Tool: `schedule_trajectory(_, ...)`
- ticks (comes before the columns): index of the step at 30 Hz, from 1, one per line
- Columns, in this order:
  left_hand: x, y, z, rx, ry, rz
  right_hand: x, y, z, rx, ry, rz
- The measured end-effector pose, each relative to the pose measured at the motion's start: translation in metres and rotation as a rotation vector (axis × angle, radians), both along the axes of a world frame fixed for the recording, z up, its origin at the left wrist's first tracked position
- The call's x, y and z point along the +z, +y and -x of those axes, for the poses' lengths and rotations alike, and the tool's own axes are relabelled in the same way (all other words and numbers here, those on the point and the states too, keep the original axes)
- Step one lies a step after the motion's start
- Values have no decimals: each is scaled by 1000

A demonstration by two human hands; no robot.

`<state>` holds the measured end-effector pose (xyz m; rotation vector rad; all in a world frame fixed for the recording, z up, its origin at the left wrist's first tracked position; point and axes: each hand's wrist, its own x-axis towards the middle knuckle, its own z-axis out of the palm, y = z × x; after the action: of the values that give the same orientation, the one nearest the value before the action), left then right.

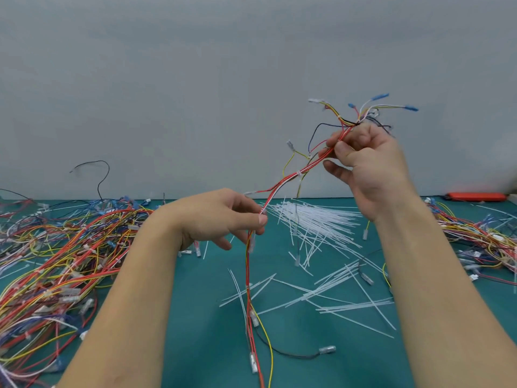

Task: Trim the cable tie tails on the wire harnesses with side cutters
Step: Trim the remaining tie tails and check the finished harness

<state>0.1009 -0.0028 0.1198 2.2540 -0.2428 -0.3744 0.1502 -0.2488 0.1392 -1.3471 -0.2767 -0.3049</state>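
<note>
A wire harness (282,184) of red, yellow and black wires stretches between my two hands above the green table. My right hand (366,169) pinches it high up, near its fanned end with blue and clear terminals (380,97). My left hand (223,217) pinches the same harness lower, at a white cable tie (263,212). Another white tie (298,173) sits on the bundle between the hands. The rest of the harness hangs down to the table (195,317). No side cutters are in either hand; a red-handled tool (475,196) lies at the far right edge.
A large pile of harnesses (56,261) covers the left of the table, and another pile (481,242) lies at the right. Loose white cable ties (313,219) are scattered in the middle. A grey wall (195,79) stands behind.
</note>
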Motion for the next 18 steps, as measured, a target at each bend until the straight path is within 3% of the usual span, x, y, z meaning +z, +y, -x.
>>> schedule_trajectory(4, 4, -14, -6, 318, -247, -260, 2, 7, 4, -46, -195, 218)
schedule_trajectory(8, 5, -49, -10, 337, -582, 107, 4, 24, 8, -58, -403, 443)
schedule_trajectory(9, 3, -55, -11, 307, -620, 102, 4, 28, 9, -47, -429, 478)
schedule_trajectory(12, -9, -66, -14, 256, -607, 80, 0, 38, 11, 10, -440, 518)
schedule_trajectory(18, -16, -65, -18, 283, -546, 396, -4, 47, 15, 72, -355, 514)
